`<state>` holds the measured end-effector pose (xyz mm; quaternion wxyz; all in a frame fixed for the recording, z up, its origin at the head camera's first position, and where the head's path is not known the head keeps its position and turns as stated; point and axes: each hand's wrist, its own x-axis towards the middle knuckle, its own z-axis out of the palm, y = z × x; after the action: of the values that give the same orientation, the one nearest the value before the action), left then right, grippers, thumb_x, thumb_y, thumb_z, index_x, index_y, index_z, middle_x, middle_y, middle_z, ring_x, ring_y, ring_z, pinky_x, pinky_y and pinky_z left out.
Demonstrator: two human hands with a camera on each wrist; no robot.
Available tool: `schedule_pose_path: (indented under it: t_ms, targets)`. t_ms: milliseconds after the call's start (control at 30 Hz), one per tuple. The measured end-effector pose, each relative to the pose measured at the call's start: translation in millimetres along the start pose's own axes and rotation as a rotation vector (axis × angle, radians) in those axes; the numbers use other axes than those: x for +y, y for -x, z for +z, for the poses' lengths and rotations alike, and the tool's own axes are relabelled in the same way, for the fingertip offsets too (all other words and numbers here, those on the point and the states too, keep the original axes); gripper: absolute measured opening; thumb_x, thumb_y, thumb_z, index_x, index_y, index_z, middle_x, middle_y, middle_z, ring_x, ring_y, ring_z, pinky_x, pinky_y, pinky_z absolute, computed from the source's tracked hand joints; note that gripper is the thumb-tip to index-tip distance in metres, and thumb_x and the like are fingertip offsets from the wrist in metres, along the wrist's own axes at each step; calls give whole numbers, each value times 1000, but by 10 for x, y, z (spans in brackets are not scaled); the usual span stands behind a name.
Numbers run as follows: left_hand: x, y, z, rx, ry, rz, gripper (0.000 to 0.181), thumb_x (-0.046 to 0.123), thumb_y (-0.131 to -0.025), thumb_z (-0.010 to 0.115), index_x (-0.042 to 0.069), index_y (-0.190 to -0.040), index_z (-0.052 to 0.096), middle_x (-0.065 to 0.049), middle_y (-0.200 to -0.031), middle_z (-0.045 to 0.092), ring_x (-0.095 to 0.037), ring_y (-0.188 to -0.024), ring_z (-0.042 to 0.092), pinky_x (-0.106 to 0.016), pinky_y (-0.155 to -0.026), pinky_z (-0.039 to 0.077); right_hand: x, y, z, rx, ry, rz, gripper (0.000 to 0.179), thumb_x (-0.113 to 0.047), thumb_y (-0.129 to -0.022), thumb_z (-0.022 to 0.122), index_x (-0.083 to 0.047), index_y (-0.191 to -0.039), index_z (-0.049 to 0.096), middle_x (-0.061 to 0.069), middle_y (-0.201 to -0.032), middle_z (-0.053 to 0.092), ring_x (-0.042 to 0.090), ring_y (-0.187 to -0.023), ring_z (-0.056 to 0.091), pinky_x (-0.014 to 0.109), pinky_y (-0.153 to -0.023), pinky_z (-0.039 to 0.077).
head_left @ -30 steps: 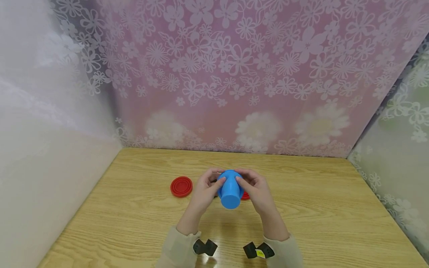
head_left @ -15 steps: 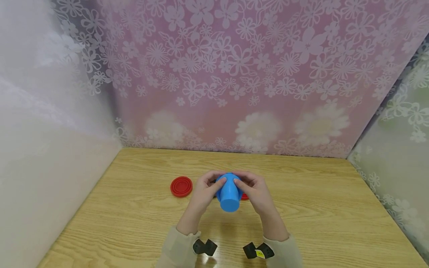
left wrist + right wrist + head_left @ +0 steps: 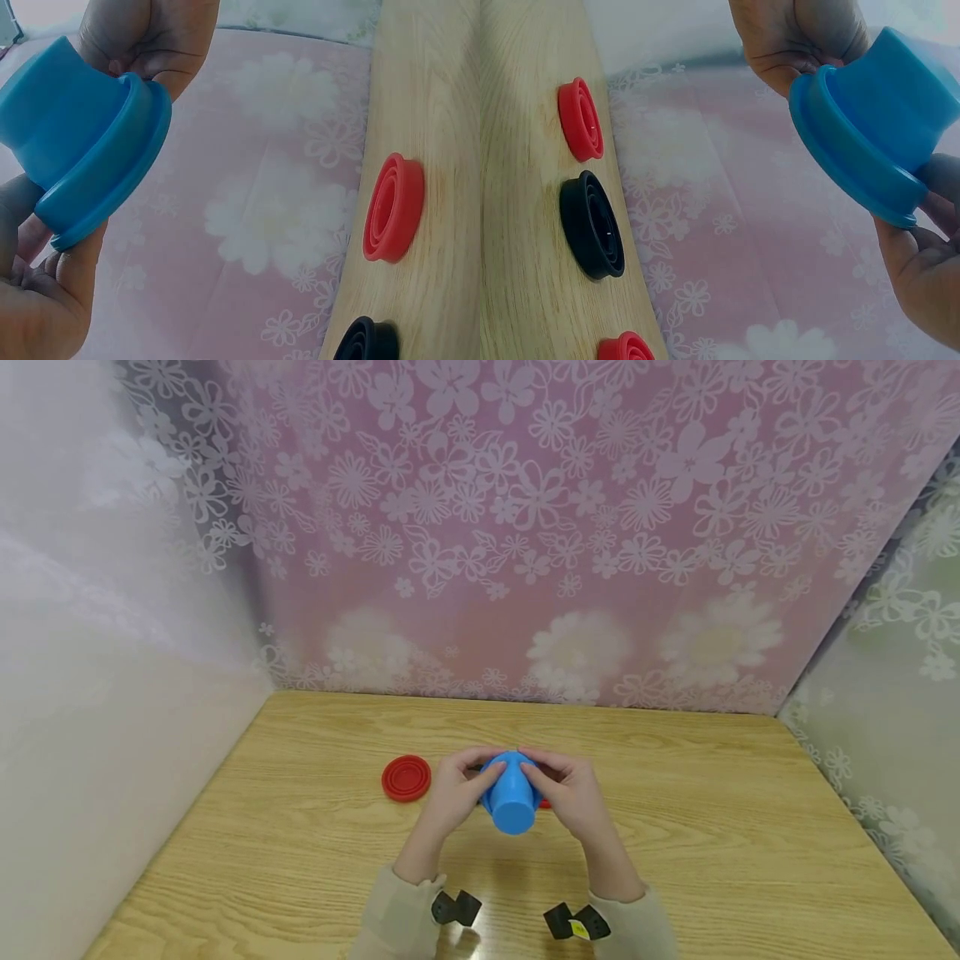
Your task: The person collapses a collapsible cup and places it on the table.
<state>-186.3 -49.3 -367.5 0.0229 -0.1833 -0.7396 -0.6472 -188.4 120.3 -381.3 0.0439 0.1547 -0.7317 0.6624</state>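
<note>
Both hands hold a blue collapsible cup (image 3: 513,806), drawn out into stepped rings, above the table. Its small flat end faces the head camera. My left hand (image 3: 456,787) grips its left side and my right hand (image 3: 573,789) the right, each with the thumb on the cup's wall and the fingers at the wider rim. In the right wrist view the thick rim of the blue cup (image 3: 855,154) tilts downward between the two hands.
Flattened ringed cups lie on the wooden table (image 3: 300,860): a red one (image 3: 406,778) at left, a black one (image 3: 592,225) in the middle, and another red one (image 3: 545,804), mostly hidden behind the right hand. A flowered pink backdrop (image 3: 480,552) stands behind.
The blue cup has shifted slightly down and left in the head view. Both hands keep their hold, and less of the right-hand red cup shows.
</note>
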Motion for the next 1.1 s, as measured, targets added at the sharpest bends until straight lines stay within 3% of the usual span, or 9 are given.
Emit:
schedule_pose_path:
  t_ms: [267, 633, 767, 933, 1100]
  targets:
    - [28, 12, -2, 9, -104, 51, 23, 3, -86, 56, -7, -106, 60, -20, -101, 60, -29, -88, 58, -39, -76, 48, 5, 9, 42, 51, 107, -80, 24, 0, -84, 57, 7, -106, 61, 23, -100, 60, 29, -86, 61, 32, -69, 51]
    - [45, 10, -4, 26, -131, 93, 19, -3, -84, 55, -9, -101, 61, -21, -97, 62, -28, -88, 60, -38, -76, 49, 43, -16, 84, 119, 232, -104, 19, 2, -82, 59, 3, -100, 66, 17, -92, 64, 22, -76, 63, 28, -64, 52]
    - [34, 5, 2, 46, -113, 102, 17, -2, -84, 55, -9, -99, 62, -20, -94, 62, -28, -85, 61, -38, -75, 49, 46, -13, 75, 118, 202, -112, 18, 1, -83, 58, 4, -100, 65, 18, -93, 63, 25, -81, 62, 31, -69, 51]
    - [-44, -21, 4, 56, -46, 48, 19, 5, -87, 55, -4, -102, 62, -16, -97, 62, -26, -85, 60, -37, -77, 48, 22, -12, 56, 120, 93, -53, 22, -5, -85, 57, 4, -104, 64, 18, -100, 62, 26, -91, 60, 33, -76, 49]
    - [-211, -65, -14, -15, 120, -30, 29, 16, -90, 52, -1, -113, 58, -17, -105, 59, -24, -93, 58, -36, -77, 49, 0, -26, 47, 170, -29, 6, 25, -8, -87, 56, 6, -107, 61, 18, -105, 60, 19, -93, 59, 31, -78, 48]
